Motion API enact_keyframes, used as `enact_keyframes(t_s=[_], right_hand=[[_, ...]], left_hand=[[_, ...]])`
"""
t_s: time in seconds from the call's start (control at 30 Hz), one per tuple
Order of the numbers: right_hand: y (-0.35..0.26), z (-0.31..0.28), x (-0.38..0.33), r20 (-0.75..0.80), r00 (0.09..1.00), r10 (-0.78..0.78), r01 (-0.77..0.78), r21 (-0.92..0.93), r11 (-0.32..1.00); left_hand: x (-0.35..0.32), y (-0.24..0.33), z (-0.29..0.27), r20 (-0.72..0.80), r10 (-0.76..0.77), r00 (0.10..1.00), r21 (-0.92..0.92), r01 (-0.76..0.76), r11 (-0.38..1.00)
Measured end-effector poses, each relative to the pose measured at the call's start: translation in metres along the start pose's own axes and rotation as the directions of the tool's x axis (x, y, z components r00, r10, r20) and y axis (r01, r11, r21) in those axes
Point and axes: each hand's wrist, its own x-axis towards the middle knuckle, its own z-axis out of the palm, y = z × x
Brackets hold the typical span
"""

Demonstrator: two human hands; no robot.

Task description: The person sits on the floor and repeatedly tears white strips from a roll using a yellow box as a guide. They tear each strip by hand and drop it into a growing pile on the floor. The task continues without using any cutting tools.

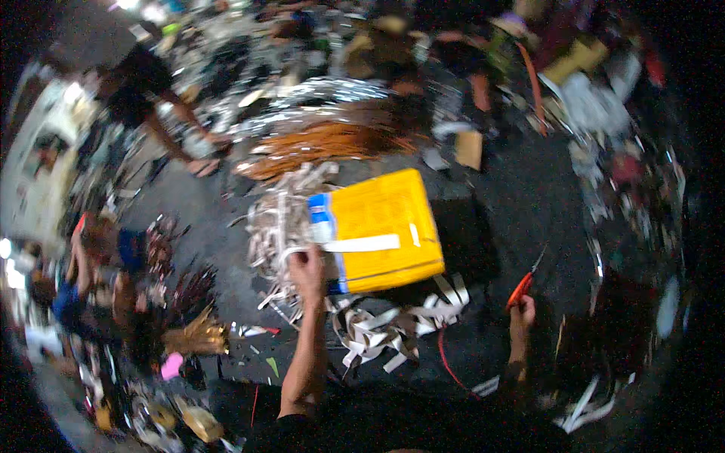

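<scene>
My left hand (306, 273) pinches one end of a flat white strip (370, 243), which stretches over a yellow package (385, 215) with a blue and white end. Beside that hand lies a tangled heap of pale strips (276, 226). Off to the right, my right hand (522, 311) is closed around orange-handled scissors (521, 288), their thin blades pointing up and away from me. More cut white strips (377, 332) are strewn on the near side of the package. The picture is somewhat blurred.
Bundles of orange-brown strands (325, 147) and shiny silvery strips (325, 94) lie beyond the package. Another person's hands (208, 155) reach down at the far left. A cardboard piece (468, 149) sits far right of centre. Mixed scraps surround the dark floor (521, 204).
</scene>
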Motion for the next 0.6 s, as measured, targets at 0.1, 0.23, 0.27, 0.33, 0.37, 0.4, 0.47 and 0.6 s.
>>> enact_keyframes(t_s=[0.1, 0.23, 0.27, 0.33, 0.37, 0.4, 0.47, 0.6], right_hand=[[-0.181, 0.112, 0.077, 0.193, 0.975, -0.113, 0.115, 0.002, 0.993], [-0.331, 0.212, 0.128, 0.494, 0.803, -0.334, 0.071, 0.477, 0.876], [-0.351, 0.234, 0.135, 0.514, 0.769, -0.379, 0.068, 0.524, 0.849], [-0.4, 0.282, 0.137, 0.554, 0.701, -0.449, 0.081, 0.564, 0.822], [-0.427, 0.302, 0.132, 0.606, 0.653, -0.454, 0.021, 0.585, 0.811], [-0.443, 0.323, 0.139, 0.602, 0.612, -0.513, 0.107, 0.58, 0.808], [-0.487, 0.357, 0.119, 0.643, 0.574, -0.508, -0.012, 0.627, 0.779], [-0.545, 0.431, 0.095, 0.673, 0.508, -0.538, -0.056, 0.649, 0.759]], left_hand=[[0.0, -0.018, -0.026, -0.083, -0.044, 0.996, 0.068, 0.05, 0.996], [-0.009, -0.008, -0.023, -0.181, -0.037, 0.983, 0.162, 0.067, 0.984], [-0.01, -0.001, -0.022, -0.186, -0.026, 0.982, 0.19, 0.062, 0.98], [-0.014, 0.002, -0.025, -0.181, -0.017, 0.983, 0.163, 0.047, 0.985], [-0.013, 0.0, -0.026, -0.185, -0.025, 0.982, 0.148, 0.053, 0.988], [-0.013, 0.007, -0.023, -0.151, -0.028, 0.988, 0.134, 0.049, 0.99], [-0.015, 0.015, -0.025, -0.147, -0.056, 0.988, 0.148, 0.078, 0.986], [-0.015, 0.008, -0.031, -0.189, -0.057, 0.98, 0.188, 0.093, 0.978]])
